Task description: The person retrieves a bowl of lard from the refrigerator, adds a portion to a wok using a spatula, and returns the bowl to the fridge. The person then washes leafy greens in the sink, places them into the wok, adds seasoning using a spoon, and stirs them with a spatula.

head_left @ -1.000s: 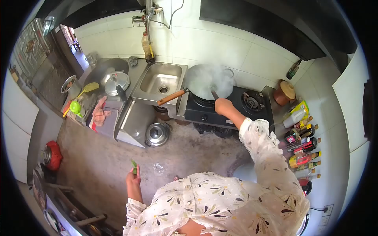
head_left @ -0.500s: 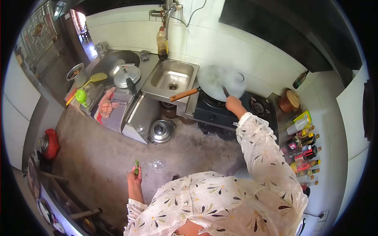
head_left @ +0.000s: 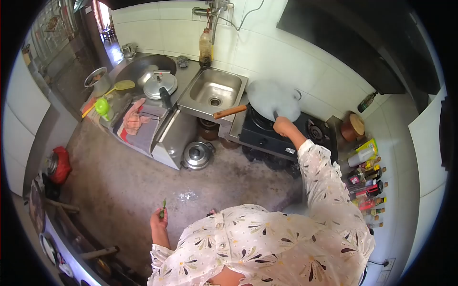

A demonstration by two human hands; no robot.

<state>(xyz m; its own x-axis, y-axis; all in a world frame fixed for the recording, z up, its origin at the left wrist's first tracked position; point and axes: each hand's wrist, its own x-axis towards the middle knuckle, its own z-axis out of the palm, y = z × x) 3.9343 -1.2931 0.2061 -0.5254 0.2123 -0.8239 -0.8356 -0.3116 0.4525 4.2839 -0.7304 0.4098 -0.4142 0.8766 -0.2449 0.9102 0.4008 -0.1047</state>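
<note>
At the stove, my right hand is closed round a utensil with a dark handle. The utensil's far end goes into a steaming wok, where thick steam hides the contents. The wok sits on the left burner of a black gas stove, its wooden handle pointing left. Down at my left side, my left hand holds a slim green vegetable, which looks like a green chili, upright above the floor. It is apart from everything else.
Left of the stove is a steel sink. A lidded pressure cooker, yellow slotted spatula and pink cloth lie further left. A lidded pot stands on the floor. Several sauce bottles line the right side.
The view has shifted slightly, so the counter appears a little further right. Steam over the wok has spread and whitened. Both hands keep their grips; my left hand sits slightly lower in view.
</note>
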